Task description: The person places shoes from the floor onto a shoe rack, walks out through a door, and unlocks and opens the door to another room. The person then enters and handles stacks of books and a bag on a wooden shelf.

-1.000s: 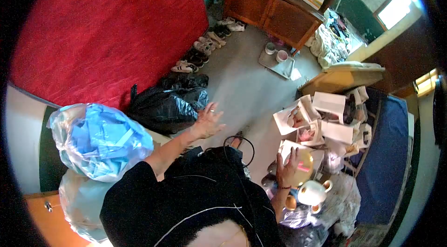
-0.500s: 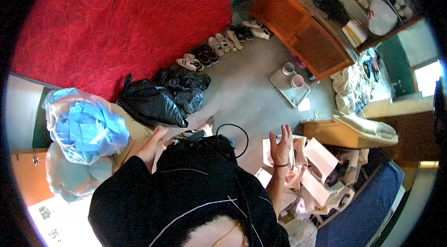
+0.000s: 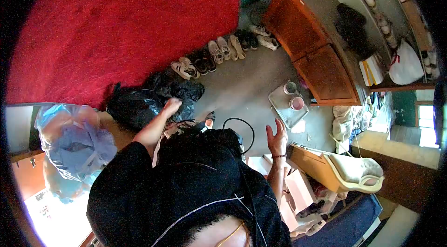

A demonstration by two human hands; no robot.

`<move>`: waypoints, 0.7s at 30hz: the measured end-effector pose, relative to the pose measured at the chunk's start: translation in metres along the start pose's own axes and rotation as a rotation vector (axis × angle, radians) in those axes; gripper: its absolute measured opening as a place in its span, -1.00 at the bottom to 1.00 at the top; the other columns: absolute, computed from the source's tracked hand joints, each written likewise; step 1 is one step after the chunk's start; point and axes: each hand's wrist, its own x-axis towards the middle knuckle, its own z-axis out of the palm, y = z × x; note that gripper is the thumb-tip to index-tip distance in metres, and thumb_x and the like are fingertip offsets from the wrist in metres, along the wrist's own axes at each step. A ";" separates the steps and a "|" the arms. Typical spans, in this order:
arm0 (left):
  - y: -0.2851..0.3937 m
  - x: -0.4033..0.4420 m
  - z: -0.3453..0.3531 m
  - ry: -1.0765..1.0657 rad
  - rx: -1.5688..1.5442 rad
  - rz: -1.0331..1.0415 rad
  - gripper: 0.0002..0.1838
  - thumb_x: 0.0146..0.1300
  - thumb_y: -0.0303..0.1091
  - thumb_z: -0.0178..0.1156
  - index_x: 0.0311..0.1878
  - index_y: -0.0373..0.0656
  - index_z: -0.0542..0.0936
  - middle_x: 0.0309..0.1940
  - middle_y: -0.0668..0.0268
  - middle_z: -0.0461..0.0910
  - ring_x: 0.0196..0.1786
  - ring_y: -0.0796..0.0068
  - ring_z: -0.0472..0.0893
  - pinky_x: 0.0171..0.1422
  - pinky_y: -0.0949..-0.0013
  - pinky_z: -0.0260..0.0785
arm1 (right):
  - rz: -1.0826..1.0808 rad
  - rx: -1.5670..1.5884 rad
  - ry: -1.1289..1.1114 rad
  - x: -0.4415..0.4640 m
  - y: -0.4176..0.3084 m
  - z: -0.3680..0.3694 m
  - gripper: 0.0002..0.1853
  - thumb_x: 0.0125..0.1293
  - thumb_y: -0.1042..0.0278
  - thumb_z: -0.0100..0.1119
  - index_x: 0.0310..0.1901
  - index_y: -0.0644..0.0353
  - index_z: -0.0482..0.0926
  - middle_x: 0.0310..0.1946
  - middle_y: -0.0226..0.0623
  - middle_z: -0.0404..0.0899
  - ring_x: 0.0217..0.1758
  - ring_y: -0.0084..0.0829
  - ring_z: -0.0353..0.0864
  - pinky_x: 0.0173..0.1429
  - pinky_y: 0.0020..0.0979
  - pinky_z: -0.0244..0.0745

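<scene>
My left hand (image 3: 172,106) is held out in front of the black plastic bags (image 3: 135,107), its fingers curled in like a loose fist, with no object visible in it. Whether it touches the bags I cannot tell. My right hand (image 3: 278,139) is raised with the fingers up and the thumb apart, holding nothing; a thin bracelet circles the wrist. Below and beside that hand lies a heap of pale pink boxes (image 3: 299,190). A black cable (image 3: 253,135) loops out in front of my dark clothing.
A row of shoes (image 3: 219,51) lines the floor beside the red sheet (image 3: 125,28). A grey tray (image 3: 286,107) with two cups stands before a wooden cabinet (image 3: 321,65). Clear plastic bags (image 3: 79,140) are at left; a cushioned wooden piece (image 3: 344,168) is at right.
My left hand has moved forward, up to the black bags. My right hand stays open and raised. The view has turned, showing more of the shelves at right.
</scene>
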 end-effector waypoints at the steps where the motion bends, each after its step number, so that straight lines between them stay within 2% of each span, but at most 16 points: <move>1: -0.013 0.036 0.010 -0.029 -0.154 -0.083 -0.75 0.15 -0.19 0.11 -0.44 -0.19 0.55 -0.72 0.39 0.38 -0.68 0.55 0.33 -0.59 0.37 0.18 | -0.012 0.001 -0.012 0.018 0.002 0.004 -0.56 0.15 0.25 0.15 0.01 0.35 0.40 0.06 0.05 0.37 0.12 -0.01 0.36 0.19 -0.20 0.26; 3: 0.047 0.064 0.000 -0.034 0.039 -0.087 -0.65 0.15 -0.10 0.11 -0.29 -0.27 0.57 -0.59 0.24 0.53 -0.45 0.39 0.52 -0.33 0.27 0.35 | -0.037 0.042 -0.068 0.056 0.008 0.015 -0.58 0.14 0.26 0.16 -0.01 0.35 0.43 0.03 0.02 0.41 0.10 -0.04 0.39 0.18 -0.22 0.28; 5: 0.074 0.101 0.008 -0.092 0.093 -0.083 -0.59 0.14 -0.07 0.11 -0.22 -0.30 0.55 -0.45 0.16 0.59 -0.33 0.32 0.56 -0.22 0.26 0.35 | -0.043 0.065 -0.136 0.093 0.020 0.032 -0.53 0.11 0.23 0.20 0.00 0.34 0.42 0.04 0.01 0.40 0.10 -0.05 0.39 0.16 -0.23 0.29; 7: 0.103 0.133 0.030 -0.012 0.104 -0.038 -0.55 0.13 -0.07 0.08 -0.15 -0.33 0.52 -0.19 -0.04 0.55 -0.05 0.12 0.53 0.02 0.24 0.33 | -0.083 0.077 -0.157 0.131 0.018 0.036 -0.45 0.10 0.17 0.21 0.07 0.33 0.37 0.09 0.05 0.35 0.15 -0.01 0.32 0.20 -0.21 0.24; 8: 0.178 0.119 0.012 -0.051 0.127 -0.036 -0.40 0.15 -0.02 0.08 0.07 -0.37 0.39 0.02 -0.10 0.44 0.14 0.10 0.41 0.19 0.25 0.24 | -0.133 0.055 -0.130 0.153 0.026 0.045 -0.36 0.09 0.08 0.20 0.13 0.31 0.31 0.13 0.11 0.29 0.21 0.04 0.22 0.26 -0.15 0.15; 9: 0.181 0.138 0.029 -0.007 0.152 0.053 -0.36 0.16 0.02 0.07 0.13 -0.33 0.36 0.12 -0.08 0.34 0.21 0.06 0.31 0.26 0.19 0.17 | -0.143 0.022 -0.159 0.176 0.031 0.050 -0.29 0.07 -0.01 0.19 0.16 0.30 0.28 0.15 0.13 0.25 0.24 0.06 0.18 0.30 -0.10 0.07; 11: 0.220 0.164 0.045 0.001 0.127 0.129 -0.32 0.15 0.05 0.08 0.19 -0.30 0.29 0.20 -0.07 0.23 0.26 0.03 0.23 0.29 0.13 0.12 | -0.207 0.013 -0.144 0.226 0.039 0.058 -0.26 0.06 -0.04 0.19 0.18 0.30 0.25 0.17 0.14 0.22 0.24 0.08 0.17 0.30 -0.08 0.05; 12: 0.228 0.178 0.058 0.012 0.117 0.108 -0.32 0.15 0.05 0.08 0.19 -0.30 0.29 0.20 -0.07 0.23 0.26 0.03 0.23 0.29 0.13 0.12 | -0.265 -0.015 -0.165 0.255 0.039 0.057 -0.26 0.09 0.01 0.21 0.18 0.36 0.22 0.16 0.18 0.21 0.24 0.06 0.18 0.27 -0.15 0.14; 15: 0.225 0.230 0.100 -0.009 0.168 0.132 -0.29 0.16 0.06 0.07 0.23 -0.28 0.24 0.24 -0.06 0.15 0.30 0.02 0.15 0.33 0.12 0.06 | -0.235 0.041 -0.351 0.335 0.054 0.067 -0.23 0.09 -0.03 0.20 0.19 0.37 0.21 0.17 0.19 0.19 0.25 0.07 0.16 0.28 -0.15 0.13; 17: 0.211 0.260 0.126 -0.026 0.153 0.134 -0.29 0.18 0.06 0.05 0.25 -0.27 0.21 0.25 -0.07 0.13 0.31 0.03 0.13 0.35 0.15 0.04 | -0.287 0.025 -0.370 0.377 0.069 0.076 -0.23 0.10 -0.06 0.18 0.18 0.40 0.21 0.16 0.20 0.21 0.24 0.08 0.18 0.29 -0.15 0.12; 19: 0.213 0.265 0.145 -0.074 -0.019 0.008 -0.30 0.17 0.05 0.05 0.25 -0.25 0.22 0.27 -0.05 0.08 0.31 0.02 0.11 0.35 0.13 0.03 | -0.301 0.081 -0.412 0.413 0.085 0.095 -0.23 0.11 -0.08 0.16 0.17 0.40 0.22 0.16 0.21 0.23 0.24 0.09 0.20 0.29 -0.13 0.11; 20: 0.211 0.267 0.153 -0.111 0.329 0.055 -0.29 0.17 0.05 0.05 0.25 -0.25 0.21 0.28 -0.04 0.06 0.31 0.01 0.10 0.35 0.11 0.03 | -0.264 0.084 -0.464 0.429 0.092 0.104 -0.22 0.12 -0.08 0.14 0.19 0.39 0.21 0.16 0.19 0.23 0.23 0.10 0.21 0.29 -0.12 0.11; 21: 0.242 0.263 0.143 -0.101 0.245 -0.086 -0.29 0.17 0.07 0.04 0.26 -0.24 0.20 0.29 -0.03 0.04 0.32 -0.01 0.08 0.34 0.06 0.03 | -0.270 0.081 -0.485 0.443 0.097 0.112 -0.22 0.12 -0.08 0.14 0.19 0.39 0.21 0.16 0.19 0.23 0.23 0.10 0.21 0.29 -0.12 0.11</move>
